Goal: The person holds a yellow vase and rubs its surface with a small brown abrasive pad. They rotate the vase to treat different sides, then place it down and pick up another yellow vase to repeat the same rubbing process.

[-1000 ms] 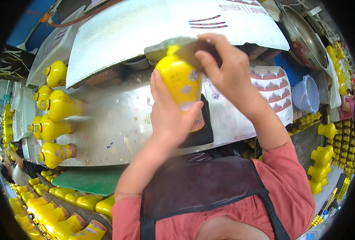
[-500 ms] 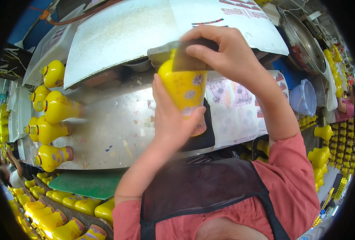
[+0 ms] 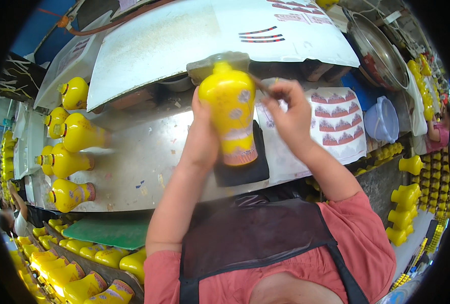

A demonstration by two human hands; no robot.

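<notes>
A glossy yellow vase [image 3: 229, 109] with purple flower decals and a patterned band at its base lies in front of me, neck pointing away. My left hand [image 3: 202, 134] grips it along its left side. Its neck end lies against a grey, worn rest [image 3: 199, 69], and its base is over a folded black cloth [image 3: 253, 175]. At the vase's upper right, my right hand [image 3: 289, 106] pinches a thin, dark flat scraper [image 3: 260, 86], seen nearly edge-on. Whether the scraper touches the vase is unclear.
Several yellow vases [image 3: 75, 133] lie along the metal table's [image 3: 133, 177] left side. Printed decal sheets [image 3: 339, 119] lie to the right, beside a light-blue bucket [image 3: 382, 120]. Three dark strips [image 3: 262, 34] lie on the white board [image 3: 184, 30]. A metal basin [image 3: 377, 50] stands far right.
My right hand has moved down and right, off the vase's shoulder, and the scraper has turned nearly edge-on. The vase, still in my left hand, has turned more upright in view.
</notes>
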